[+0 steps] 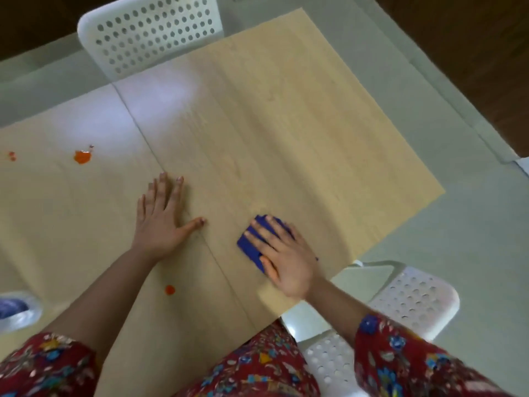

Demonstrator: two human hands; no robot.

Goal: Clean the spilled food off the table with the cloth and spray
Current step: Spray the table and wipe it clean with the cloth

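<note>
A folded blue cloth [251,246] lies on the light wooden table [286,124] near its right front part. My right hand [282,257] presses flat on top of the cloth, fingers spread over it. My left hand [161,216] rests flat on the bare table to the left, fingers apart, holding nothing. An orange spill [82,157] sits at the left, with small orange drops [12,156] at the far left edge. Another orange drop [170,289] lies near my left forearm. No spray bottle is in view.
A white perforated chair [148,32] stands at the table's far side. Another white perforated chair [412,299] stands at the near right corner. A clear plastic bag with something blue inside [17,309] lies at the left edge. Grey floor surrounds the table.
</note>
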